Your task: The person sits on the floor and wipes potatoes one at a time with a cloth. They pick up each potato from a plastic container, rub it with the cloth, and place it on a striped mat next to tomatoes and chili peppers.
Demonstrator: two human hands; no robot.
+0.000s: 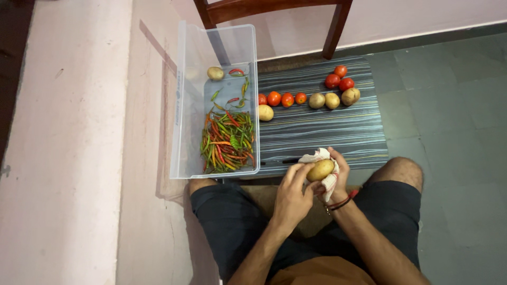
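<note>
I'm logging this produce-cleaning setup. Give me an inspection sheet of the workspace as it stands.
Surface: striped mat on grey tile floor.
Job's things: potato held against white cloth.
Clutter: clear plastic bin with chillies and one potato; tomatoes and potatoes lined on mat.
Hands: left hand grips potato; right hand cups cloth beneath it.
Cables: nothing seen.
Surroundings: wooden chair legs, pink wall.
</note>
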